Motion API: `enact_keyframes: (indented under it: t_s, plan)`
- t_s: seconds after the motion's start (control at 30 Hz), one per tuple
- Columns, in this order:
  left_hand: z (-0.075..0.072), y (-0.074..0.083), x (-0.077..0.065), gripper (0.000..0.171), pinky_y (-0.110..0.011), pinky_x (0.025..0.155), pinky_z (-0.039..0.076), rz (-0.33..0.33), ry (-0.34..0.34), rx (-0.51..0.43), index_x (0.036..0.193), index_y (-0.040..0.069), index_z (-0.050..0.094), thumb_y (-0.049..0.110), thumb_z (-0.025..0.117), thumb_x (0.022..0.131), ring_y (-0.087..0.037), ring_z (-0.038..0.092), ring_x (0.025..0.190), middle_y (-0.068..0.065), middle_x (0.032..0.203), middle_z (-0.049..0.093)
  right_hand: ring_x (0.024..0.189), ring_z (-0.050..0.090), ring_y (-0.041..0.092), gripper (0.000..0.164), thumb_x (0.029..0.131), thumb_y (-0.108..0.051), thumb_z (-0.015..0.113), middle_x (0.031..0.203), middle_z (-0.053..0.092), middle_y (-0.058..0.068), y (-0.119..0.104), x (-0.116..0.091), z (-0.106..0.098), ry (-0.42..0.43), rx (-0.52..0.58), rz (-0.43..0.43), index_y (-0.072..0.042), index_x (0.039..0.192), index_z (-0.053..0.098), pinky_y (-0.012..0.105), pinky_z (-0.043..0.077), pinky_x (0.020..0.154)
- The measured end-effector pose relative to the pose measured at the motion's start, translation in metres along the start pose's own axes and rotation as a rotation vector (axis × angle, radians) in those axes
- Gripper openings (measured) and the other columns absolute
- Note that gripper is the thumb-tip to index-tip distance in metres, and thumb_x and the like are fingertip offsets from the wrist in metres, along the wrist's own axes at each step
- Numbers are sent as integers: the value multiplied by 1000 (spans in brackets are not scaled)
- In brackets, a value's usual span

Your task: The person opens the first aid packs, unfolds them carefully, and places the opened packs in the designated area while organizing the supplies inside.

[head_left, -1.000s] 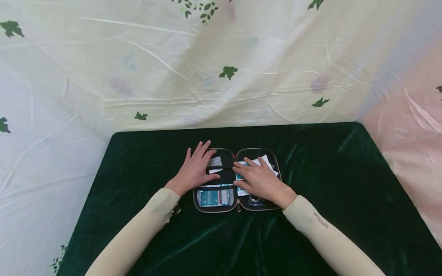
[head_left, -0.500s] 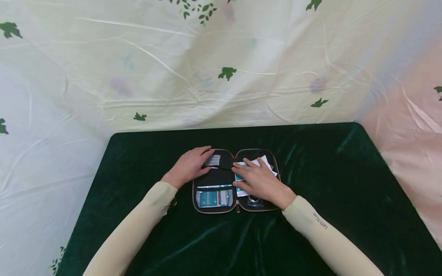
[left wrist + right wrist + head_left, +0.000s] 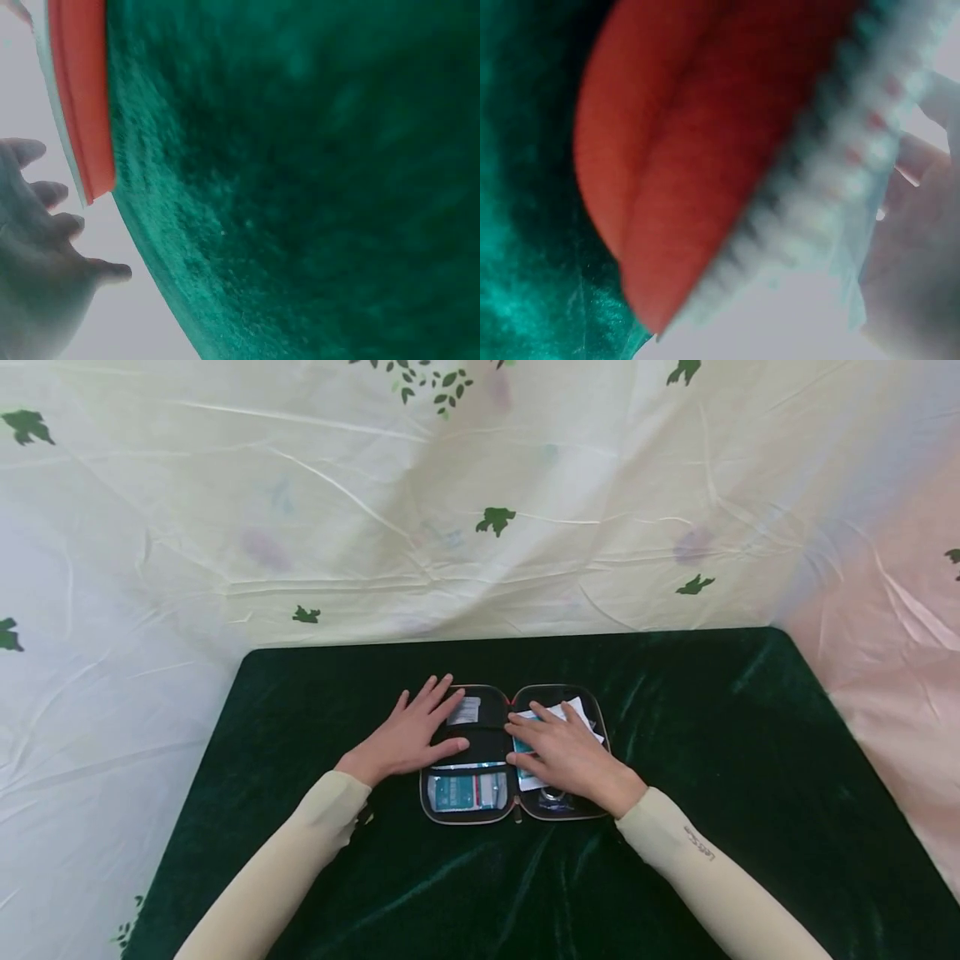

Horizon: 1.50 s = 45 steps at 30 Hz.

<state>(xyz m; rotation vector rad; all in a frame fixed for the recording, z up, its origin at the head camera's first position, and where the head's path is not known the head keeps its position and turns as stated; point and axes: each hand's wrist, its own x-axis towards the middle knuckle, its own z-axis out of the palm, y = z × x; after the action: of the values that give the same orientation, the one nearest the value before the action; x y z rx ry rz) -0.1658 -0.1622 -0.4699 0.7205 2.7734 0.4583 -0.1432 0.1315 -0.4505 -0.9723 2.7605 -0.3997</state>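
Observation:
A dark zip case [image 3: 491, 746] lies unfolded flat on the table, its red outer shell [image 3: 697, 150] showing in the right wrist view. My left hand [image 3: 405, 735] is spread at the outer edge of the left half, thumb over the middle of that half. Beside its fingertips a white packet [image 3: 464, 710] sits in the upper mesh pocket. A teal-and-white packet [image 3: 455, 792] lies in the lower pocket. In the right half, my right hand [image 3: 573, 758] rests with fairly straight fingers over white and teal packets [image 3: 532, 779], partly hiding them. Below is a small item with a metal ring [image 3: 552, 794].
Dark green velvet cloth [image 3: 735, 760] covers the table around the case. A zipper pull [image 3: 517, 812] hangs at the hinge's near end. Behind the table hangs a pale curtain with green leaf prints [image 3: 495, 521].
My left hand drew its fingers together at the case's edge, then spread them again, slightly further left. The white sliver below the upper pocket no longer shows. My right hand stays put.

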Motion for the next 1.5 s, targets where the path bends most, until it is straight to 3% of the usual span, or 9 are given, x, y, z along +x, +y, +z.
enact_keyframes:
  t_s: [0.3, 0.63, 1.1, 1.5]
  plan:
    - [9, 8, -34, 114, -70, 121, 3, -43, -3, -25, 168, 21, 12, 82, 59, 84, -37, -7, 158, -7, 174, -8, 154, 28, 36, 59, 105, -51, 56, 161, 45, 5, 7, -14, -9, 71, 38, 30, -17, 153, 53, 69, 15, 121]
    - [21, 9, -57, 124, -69, 121, 4, -59, -21, -44, 168, 19, 11, 86, 64, 77, -35, -8, 159, -6, 174, -10, 156, 23, 35, 65, 100, -54, 62, 162, 43, 6, 23, -31, -15, 91, 107, 91, -14, 151, 55, 68, 14, 121]
    - [22, 11, -62, 126, -68, 122, 4, -71, -44, -52, 168, 19, 11, 87, 63, 77, -35, -9, 158, -5, 173, -15, 156, 22, 36, 81, 96, -60, 65, 161, 44, 11, 31, -32, -13, 69, 101, 153, -11, 157, 46, 68, 13, 121]
    - [23, 10, -62, 125, -67, 122, 5, -68, -40, -58, 168, 20, 11, 86, 64, 76, -34, -9, 159, -5, 174, -14, 156, 21, 38, 89, 90, -68, 67, 163, 41, 11, 28, -24, -8, 40, 38, 179, -11, 156, 47, 70, 11, 120]
